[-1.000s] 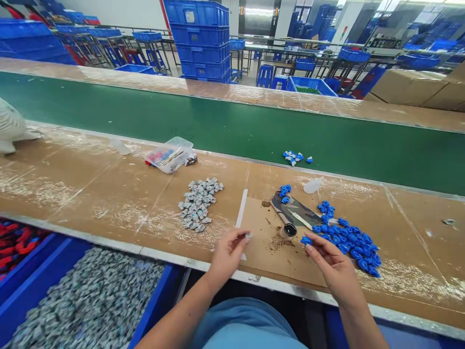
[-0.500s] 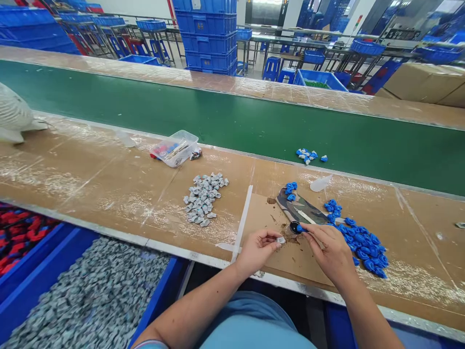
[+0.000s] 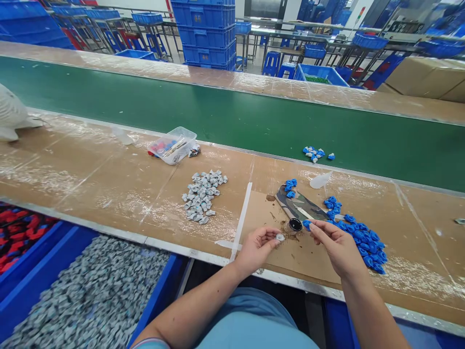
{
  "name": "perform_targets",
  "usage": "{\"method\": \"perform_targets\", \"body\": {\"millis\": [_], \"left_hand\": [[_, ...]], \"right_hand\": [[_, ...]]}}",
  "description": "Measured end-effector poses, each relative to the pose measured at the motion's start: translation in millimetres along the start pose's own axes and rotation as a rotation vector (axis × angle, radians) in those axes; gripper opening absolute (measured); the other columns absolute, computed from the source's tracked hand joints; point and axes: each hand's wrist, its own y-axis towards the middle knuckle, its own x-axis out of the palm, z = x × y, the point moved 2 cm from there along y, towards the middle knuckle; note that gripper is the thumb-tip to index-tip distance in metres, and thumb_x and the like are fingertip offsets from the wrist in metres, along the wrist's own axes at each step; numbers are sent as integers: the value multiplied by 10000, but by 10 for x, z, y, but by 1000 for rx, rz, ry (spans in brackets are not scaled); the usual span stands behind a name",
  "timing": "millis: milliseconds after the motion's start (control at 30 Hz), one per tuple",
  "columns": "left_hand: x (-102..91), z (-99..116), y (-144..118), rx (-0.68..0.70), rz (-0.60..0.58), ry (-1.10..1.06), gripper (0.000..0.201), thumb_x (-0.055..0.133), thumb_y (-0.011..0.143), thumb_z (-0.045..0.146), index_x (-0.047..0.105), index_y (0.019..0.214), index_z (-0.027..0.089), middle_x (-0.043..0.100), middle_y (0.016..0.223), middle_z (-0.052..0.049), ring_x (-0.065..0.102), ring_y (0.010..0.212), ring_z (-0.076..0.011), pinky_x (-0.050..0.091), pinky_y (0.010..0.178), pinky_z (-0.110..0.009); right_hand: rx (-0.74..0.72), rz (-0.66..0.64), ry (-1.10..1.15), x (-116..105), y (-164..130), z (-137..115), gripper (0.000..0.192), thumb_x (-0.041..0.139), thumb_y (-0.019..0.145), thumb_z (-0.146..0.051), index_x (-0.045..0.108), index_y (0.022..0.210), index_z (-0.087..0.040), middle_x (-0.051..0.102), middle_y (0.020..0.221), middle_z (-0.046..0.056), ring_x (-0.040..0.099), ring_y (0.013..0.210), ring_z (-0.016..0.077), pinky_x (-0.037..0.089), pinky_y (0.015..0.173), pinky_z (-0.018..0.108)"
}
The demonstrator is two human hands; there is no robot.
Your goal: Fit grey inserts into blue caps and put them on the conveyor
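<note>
Left hand point(image 3: 257, 246): held low over the near edge of the brown cardboard-covered tabletop point(image 3: 109, 179); a small pale grey plastic part point(image 3: 279, 237) is pinched between thumb and fingertips.

Right hand point(image 3: 336, 247): raised just right of the left hand; a small blue plastic cap point(image 3: 307, 224) is gripped at the fingertips, close beside the grey part but not seen to touch it.

Small round black-filled pot point(image 3: 295, 225): stood on the tabletop between the two hands, just beyond the fingertips, on a stained patch of cardboard.

Camouflage-patterned flat pad point(image 3: 300, 207): laid behind the pot, with a thin white stick lying on it and a few blue caps at its far end.

Heap of blue plastic caps point(image 3: 358, 237): spread on the tabletop right of the right hand.

Heap of pale grey plastic parts point(image 3: 202, 196): set left of the hands, well apart from them.

Clear plastic tub of mixed small items point(image 3: 173, 145): placed at the far edge of the tabletop.

Green conveyor belt point(image 3: 232, 121): run along behind the tabletop; a small cluster of blue and white pieces point(image 3: 315, 153) is carried on it.

Blue bin of grey parts point(image 3: 90, 295): positioned below the near edge, at the left.
</note>
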Motion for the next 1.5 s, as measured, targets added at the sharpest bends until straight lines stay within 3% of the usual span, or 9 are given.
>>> {"method": "perform_targets", "body": {"millis": [100, 233, 367, 567, 767, 1067, 1200, 1267, 1500], "left_hand": [[13, 39, -22, -13, -9, -36, 316, 753, 665, 276, 654, 941, 158, 697, 868, -55, 646, 855, -165, 521, 806, -291], [18, 67, -36, -20, -22, -36, 326, 763, 654, 241, 643, 945, 159, 697, 870, -54, 650, 876, -167, 511, 845, -306], [6, 40, -36, -17, -51, -56, 348, 768, 661, 263, 630, 963, 160, 701, 887, -59, 658, 891, -177, 515, 842, -314], [5, 5, -42, -5, -104, -67, 361, 757, 675, 265, 620, 992, 161, 706, 897, -64, 665, 875, -174, 510, 845, -312], [-2, -1, -48, 15, -168, 2, 380, 743, 692, 283, 616, 1030, 164, 704, 888, -62, 664, 844, -171, 501, 815, -292], [2, 62, -48, -40, -191, -55, 437, 786, 647, 347, 614, 1002, 158, 677, 805, -32, 653, 773, -150, 501, 769, -273], [-9, 80, -51, -17, -145, -76, 437, 791, 645, 367, 607, 981, 158, 666, 781, -26, 645, 755, -138, 501, 741, -255], [-9, 74, -56, -14, -156, -85, 453, 795, 643, 364, 597, 995, 158, 661, 778, -21, 645, 761, -135, 499, 752, -255], [-15, 33, -76, 55, -195, 4, 404, 739, 714, 311, 577, 1052, 163, 656, 826, -21, 645, 810, -134, 500, 801, -272]], "right_hand": [[-25, -39, 14, 11, -87, -47, 452, 710, 641, -559, 739, 867, -169, 709, 765, 82, 588, 605, 160, 490, 524, 274], [-118, -140, -13, 103, -279, -47, 352, 683, 717, -482, 722, 924, -201, 726, 891, 83, 657, 766, 199, 557, 660, 307], [-267, -153, -123, 211, -423, -14, 289, 643, 765, -427, 714, 944, -210, 727, 891, 71, 669, 740, 191, 574, 693, 323], [-498, -143, -338, 275, -457, -87, 189, 586, 822, -324, 708, 940, -241, 726, 842, 36, 649, 656, 162, 566, 642, 296], [-640, -220, -435, 228, -439, -120, 183, 558, 854, -300, 712, 949, -271, 737, 874, 11, 694, 771, 179, 569, 683, 284], [-755, -275, -498, 226, -474, -200, 193, 536, 872, -252, 703, 962, -286, 738, 883, -2, 698, 763, 160, 560, 668, 256], [-681, -179, -443, 244, -502, -171, 159, 569, 851, -259, 707, 930, -263, 737, 819, 17, 694, 716, 169, 570, 653, 273], [-672, -194, -413, 238, -504, -155, 155, 568, 853, -253, 705, 926, -251, 734, 807, 20, 692, 712, 168, 569, 631, 267], [-782, -182, -466, 216, -495, -125, 203, 578, 854, -190, 654, 1035, -241, 725, 908, 23, 685, 773, 150, 563, 704, 253]]}}
